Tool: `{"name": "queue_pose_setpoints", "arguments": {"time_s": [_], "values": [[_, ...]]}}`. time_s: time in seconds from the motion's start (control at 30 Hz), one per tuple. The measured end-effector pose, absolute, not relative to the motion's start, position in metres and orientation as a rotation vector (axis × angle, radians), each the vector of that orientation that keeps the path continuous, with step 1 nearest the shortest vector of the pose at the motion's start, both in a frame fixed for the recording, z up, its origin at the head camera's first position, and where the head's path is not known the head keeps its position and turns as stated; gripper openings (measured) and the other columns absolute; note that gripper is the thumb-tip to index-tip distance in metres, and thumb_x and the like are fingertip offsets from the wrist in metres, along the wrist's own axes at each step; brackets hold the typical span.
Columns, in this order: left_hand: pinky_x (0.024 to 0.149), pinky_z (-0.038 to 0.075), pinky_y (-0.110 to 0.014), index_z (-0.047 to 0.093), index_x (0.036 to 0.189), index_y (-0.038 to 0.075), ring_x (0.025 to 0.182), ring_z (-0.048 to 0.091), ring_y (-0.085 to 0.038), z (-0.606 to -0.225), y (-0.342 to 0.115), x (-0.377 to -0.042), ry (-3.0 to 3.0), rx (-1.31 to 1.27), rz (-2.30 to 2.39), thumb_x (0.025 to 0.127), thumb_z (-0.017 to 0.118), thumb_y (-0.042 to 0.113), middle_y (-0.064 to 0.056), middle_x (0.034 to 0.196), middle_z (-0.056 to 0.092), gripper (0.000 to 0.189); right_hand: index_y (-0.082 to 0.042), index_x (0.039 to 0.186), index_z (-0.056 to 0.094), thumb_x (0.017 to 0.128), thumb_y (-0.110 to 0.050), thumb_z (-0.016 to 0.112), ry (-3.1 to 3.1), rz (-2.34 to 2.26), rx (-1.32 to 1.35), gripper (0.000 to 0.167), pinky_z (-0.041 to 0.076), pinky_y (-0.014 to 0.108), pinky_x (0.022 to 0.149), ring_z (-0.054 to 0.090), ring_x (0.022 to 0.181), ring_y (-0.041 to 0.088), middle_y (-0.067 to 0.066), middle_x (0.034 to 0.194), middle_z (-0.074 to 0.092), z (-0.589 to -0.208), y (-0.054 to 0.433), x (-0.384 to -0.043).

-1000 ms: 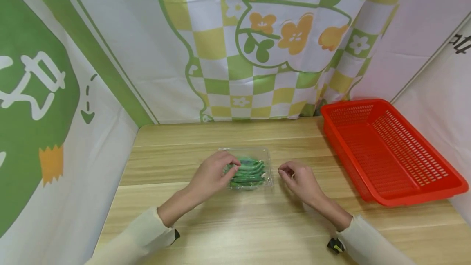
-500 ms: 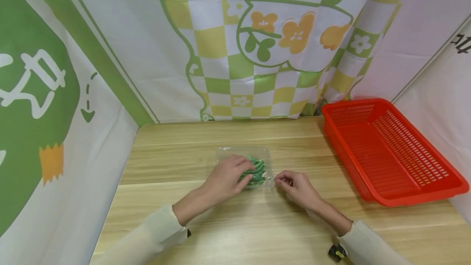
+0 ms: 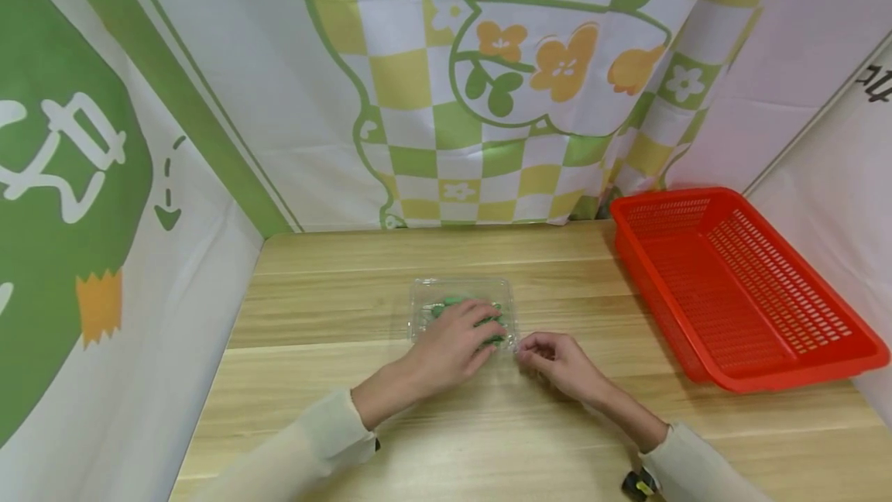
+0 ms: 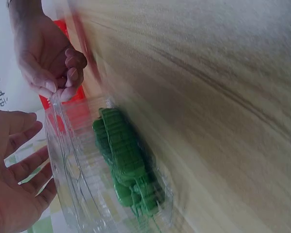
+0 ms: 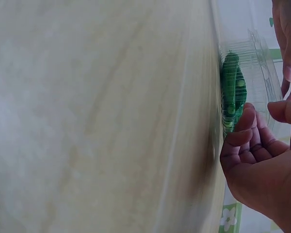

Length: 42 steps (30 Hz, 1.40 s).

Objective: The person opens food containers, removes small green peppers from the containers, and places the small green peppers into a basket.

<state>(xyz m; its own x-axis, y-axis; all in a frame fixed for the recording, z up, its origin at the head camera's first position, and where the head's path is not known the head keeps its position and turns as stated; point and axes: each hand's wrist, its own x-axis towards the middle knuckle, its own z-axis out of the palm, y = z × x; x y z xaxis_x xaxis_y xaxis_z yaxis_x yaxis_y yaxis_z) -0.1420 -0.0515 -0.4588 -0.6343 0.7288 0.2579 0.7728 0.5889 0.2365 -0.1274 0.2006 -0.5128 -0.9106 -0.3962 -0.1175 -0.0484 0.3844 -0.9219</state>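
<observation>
A clear plastic box (image 3: 423,302) stands on the wooden table with long green pods (image 3: 453,300) inside. My left hand (image 3: 449,351) is over the box, its slightly bent, spread fingers covering much of the pods in the head view. In the left wrist view the left hand's fingers (image 4: 31,170) lie beside the upper rim, and the pods (image 4: 121,145) show through the box's wall. At the near right corner, my right hand (image 3: 566,370) pinches the rim between thumb and fingertips. The right wrist view shows its fingers (image 5: 252,141) curled at that corner.
A large red plastic basket (image 3: 697,347) with slotted sides stands at the right of the table (image 3: 313,293). Behind the table hangs a printed cloth (image 3: 467,138), with more printed cloth along the left and right sides.
My left hand has moved right, farther over the box, hiding more pods. The right hand has moved slightly left and toward me, from beside the box to its corner. The basket stays put.
</observation>
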Motion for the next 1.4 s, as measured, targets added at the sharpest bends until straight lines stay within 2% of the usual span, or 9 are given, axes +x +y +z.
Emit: {"name": "queue_pose_setpoints", "arguments": {"time_s": [0.3, 0.63, 0.87, 1.17, 1.4], "values": [[0.122, 0.045, -0.046, 0.075, 0.126, 0.021, 0.142, 0.053, -0.029, -0.46, -0.043, -0.14, -2.699, -1.292, -0.368, 0.103, 0.072, 0.027, -0.007, 0.148, 0.062, 0.024, 0.004, 0.109, 0.072, 0.107, -0.017, 0.065, 2.24, -1.567, -0.371, 0.022, 0.045, 0.018, 0.051, 0.061, 0.074, 0.013, 0.016, 0.092, 0.072, -0.513, 0.198, -0.125], [0.114, 0.052, -0.05, 0.078, 0.12, 0.026, 0.137, 0.056, -0.027, -0.462, -0.035, -0.142, -2.666, -1.279, -0.292, 0.104, 0.07, 0.028, -0.004, 0.146, 0.064, 0.018, 0.007, 0.11, 0.069, 0.108, -0.015, 0.061, 2.143, -1.627, -0.323, 0.024, 0.042, 0.017, 0.053, 0.06, 0.074, 0.014, 0.017, 0.092, 0.071, -0.513, 0.194, -0.124], [0.113, 0.052, -0.051, 0.078, 0.121, 0.028, 0.139, 0.054, -0.025, -0.462, -0.032, -0.144, -2.695, -1.276, -0.2, 0.103, 0.072, 0.033, -0.004, 0.149, 0.062, 0.02, 0.013, 0.111, 0.067, 0.109, -0.013, 0.058, 2.064, -1.69, -0.314, 0.027, 0.05, 0.018, 0.061, 0.06, 0.075, 0.013, 0.016, 0.092, 0.07, -0.515, 0.191, -0.125], [0.111, 0.054, -0.051, 0.077, 0.122, 0.029, 0.136, 0.055, -0.024, -0.464, -0.03, -0.145, -2.693, -1.271, -0.131, 0.1, 0.074, 0.035, -0.002, 0.149, 0.061, 0.022, 0.017, 0.105, 0.063, 0.109, -0.014, 0.058, 1.988, -1.77, -0.289, 0.032, 0.052, 0.019, 0.062, 0.06, 0.074, 0.012, 0.013, 0.09, 0.068, -0.515, 0.188, -0.124], [0.109, 0.055, -0.051, 0.077, 0.119, 0.03, 0.134, 0.057, -0.026, -0.463, -0.027, -0.143, -2.694, -1.246, -0.098, 0.101, 0.074, 0.036, -0.002, 0.148, 0.061, 0.02, 0.019, 0.108, 0.062, 0.108, -0.007, 0.055, 1.925, -1.819, -0.216, 0.027, 0.057, 0.02, 0.07, 0.062, 0.078, 0.012, 0.008, 0.091, 0.069, -0.516, 0.187, -0.124]]}}
